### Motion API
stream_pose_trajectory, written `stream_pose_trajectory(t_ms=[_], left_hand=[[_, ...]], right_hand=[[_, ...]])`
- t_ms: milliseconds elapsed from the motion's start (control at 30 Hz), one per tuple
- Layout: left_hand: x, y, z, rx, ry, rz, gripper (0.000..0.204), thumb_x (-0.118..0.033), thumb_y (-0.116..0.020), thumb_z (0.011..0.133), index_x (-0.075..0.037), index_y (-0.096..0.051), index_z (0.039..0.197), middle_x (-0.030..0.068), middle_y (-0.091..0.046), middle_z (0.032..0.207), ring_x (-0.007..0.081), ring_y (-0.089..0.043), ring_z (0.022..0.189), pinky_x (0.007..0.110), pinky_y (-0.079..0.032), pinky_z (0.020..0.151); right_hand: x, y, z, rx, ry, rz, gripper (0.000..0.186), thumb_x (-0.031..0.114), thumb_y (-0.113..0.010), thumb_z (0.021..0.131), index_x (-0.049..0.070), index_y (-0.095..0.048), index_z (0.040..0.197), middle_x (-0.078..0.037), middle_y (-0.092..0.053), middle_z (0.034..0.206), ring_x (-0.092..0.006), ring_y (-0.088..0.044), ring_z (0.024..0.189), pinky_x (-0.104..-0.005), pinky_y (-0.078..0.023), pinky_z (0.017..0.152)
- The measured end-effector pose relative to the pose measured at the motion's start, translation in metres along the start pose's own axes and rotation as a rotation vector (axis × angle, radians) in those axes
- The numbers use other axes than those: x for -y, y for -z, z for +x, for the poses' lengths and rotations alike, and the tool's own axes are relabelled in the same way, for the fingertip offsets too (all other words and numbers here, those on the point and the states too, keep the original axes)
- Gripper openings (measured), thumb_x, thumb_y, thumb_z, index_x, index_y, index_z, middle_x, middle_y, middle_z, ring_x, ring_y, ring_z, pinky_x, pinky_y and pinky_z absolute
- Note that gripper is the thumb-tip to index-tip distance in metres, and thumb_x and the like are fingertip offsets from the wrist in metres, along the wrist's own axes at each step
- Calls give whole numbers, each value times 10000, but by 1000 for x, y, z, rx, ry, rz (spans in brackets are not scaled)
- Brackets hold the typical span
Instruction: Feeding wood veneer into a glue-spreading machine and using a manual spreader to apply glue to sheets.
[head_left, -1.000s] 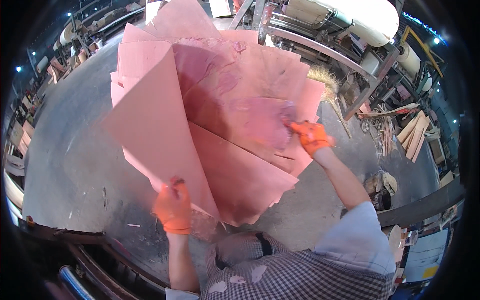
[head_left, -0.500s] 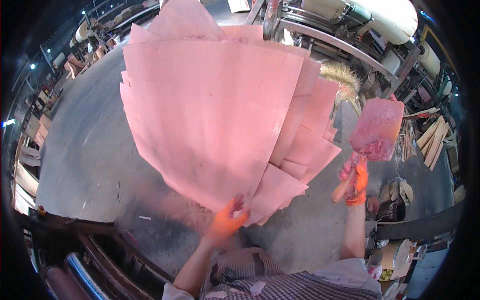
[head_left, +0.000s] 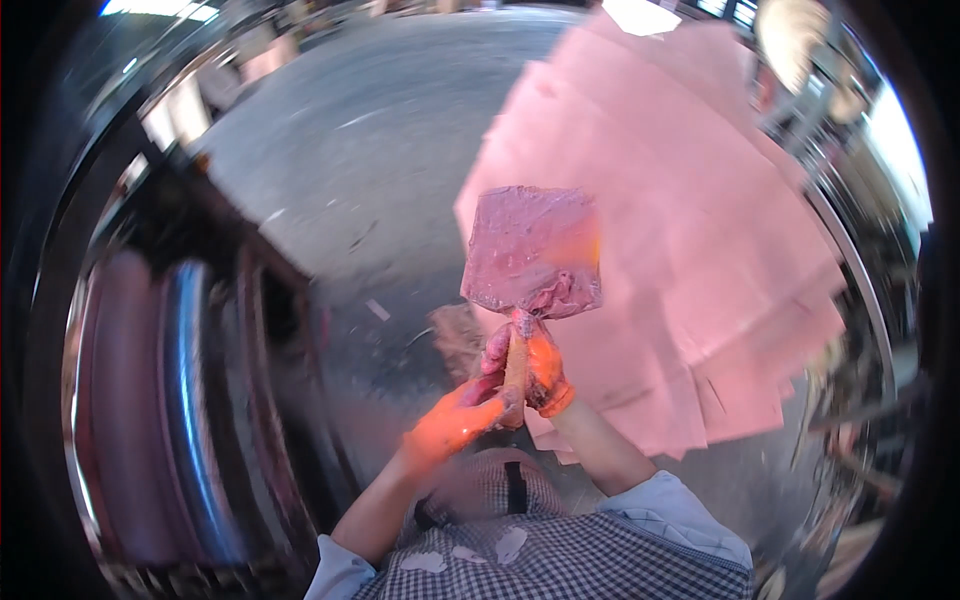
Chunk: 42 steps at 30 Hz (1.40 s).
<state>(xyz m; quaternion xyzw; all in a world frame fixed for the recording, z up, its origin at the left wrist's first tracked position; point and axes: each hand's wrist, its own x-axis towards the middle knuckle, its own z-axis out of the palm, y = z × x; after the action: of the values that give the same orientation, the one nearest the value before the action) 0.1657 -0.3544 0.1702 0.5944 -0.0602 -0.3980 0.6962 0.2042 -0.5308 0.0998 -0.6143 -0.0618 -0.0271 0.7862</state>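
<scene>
In front of my body I hold a short-handled square scoop (head_left: 530, 250), its flat head thickly smeared with pink paste and pointing away from me. My right hand (head_left: 546, 366), in a stained orange glove, wraps round the handle's upper part just below the head. Lower down, my orange-gloved left hand (head_left: 455, 418) closes on the wooden handle (head_left: 515, 385) from the left side. Beyond the scoop and to its right lies a fanned pile of large pink sheets (head_left: 680, 230), which look like wood veneer, with uneven overlapping edges.
At the left stands a machine with long rollers, one of them shiny metal (head_left: 195, 400), behind a dark frame (head_left: 275, 400). Grey concrete floor (head_left: 380, 130) stretches away beyond it. A curved metal rail (head_left: 855, 275) runs past the pile's right side, with blurred machinery behind.
My right hand has brought the scoop from the far right to the middle. My left hand has left the pink sheets and taken the handle. The view has swung left.
</scene>
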Motion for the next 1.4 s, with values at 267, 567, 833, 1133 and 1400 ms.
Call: stream_pose_trajectory(t_ms=[267, 567, 833, 1133, 1400], left_hand=[[105, 91, -144, -432, -230, -419, 317, -199, -646, 916, -46, -548, 1175, -1, -575, 989, 97, -541, 920, 263, -444, 817], [230, 167, -286, -881, -507, -1008, 529, -341, -662, 910, -30, -466, 1290, 60, -573, 803, 181, -588, 699, 331, -511, 678], [340, 260, -395, -1198, -375, -1200, 380, -385, -646, 906, -107, -580, 1155, -4, -529, 701, 136, -533, 603, 266, -397, 515], [460, 232, -402, -1979, -621, -1561, 857, -810, -288, 820, -225, -534, 1395, 7, -494, 1400, 187, -406, 1286, 364, -416, 890], [420, 189, -305, -1472, -450, -1623, 855, -576, -491, 917, -92, -156, 1537, 162, -423, 1457, 366, -462, 1316, 453, -426, 1005]], right_hand=[[-59, -209, -2, 586, -777, 238, 604, 618, -502, 925, 78, -528, 1195, -181, -575, 1128, -310, -580, 1083, -454, -534, 832], [-113, -352, -27, 1386, -163, -1052, 815, 699, -468, 872, 18, -521, 1315, -234, -547, 1322, -368, -533, 1212, -418, -411, 1015], [-146, -232, -52, 1158, -328, -1211, 658, 570, -494, 930, 71, -502, 1358, -166, -541, 1370, -344, -498, 1275, -425, -390, 1054], [-231, -51, -63, 925, -509, -1392, 611, 527, -512, 913, 42, -559, 1282, -183, -602, 1274, -331, -589, 1154, -403, -469, 948], [-260, 27, -74, 494, -1178, -972, 561, 479, -576, 893, 65, -513, 1266, -103, -624, 741, -185, -605, 570, -327, -457, 474]])
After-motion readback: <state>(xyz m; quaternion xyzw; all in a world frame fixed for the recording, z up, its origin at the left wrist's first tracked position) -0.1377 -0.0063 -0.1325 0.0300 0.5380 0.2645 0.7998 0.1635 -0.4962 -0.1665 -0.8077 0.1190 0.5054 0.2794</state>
